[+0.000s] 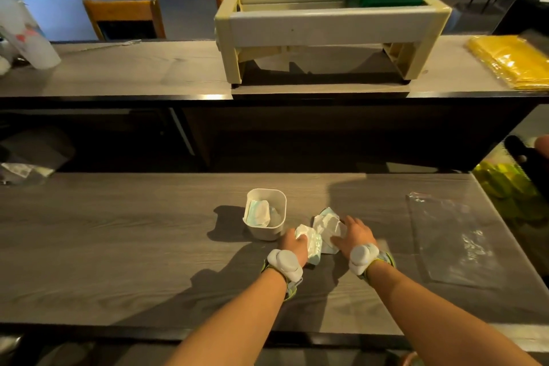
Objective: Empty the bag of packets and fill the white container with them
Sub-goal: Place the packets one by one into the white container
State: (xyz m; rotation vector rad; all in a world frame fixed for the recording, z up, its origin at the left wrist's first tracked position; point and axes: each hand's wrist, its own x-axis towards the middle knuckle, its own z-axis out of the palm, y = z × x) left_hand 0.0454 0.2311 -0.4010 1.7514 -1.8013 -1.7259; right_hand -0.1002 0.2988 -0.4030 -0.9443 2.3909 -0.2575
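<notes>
packets (325, 230): loose pile on table beside white container (265, 215), some inside | light, soft, crinkly; pinch by edges | left hand (294, 244) closed on 1 bunch | right hand (355, 235) spread flat over pile | bag (454, 235) empty

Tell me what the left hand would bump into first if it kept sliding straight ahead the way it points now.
Probably the white container. The left hand, closed on a packet, points forward and slightly left, and the container stands just beyond its fingers, though depth is hard to judge.
</notes>
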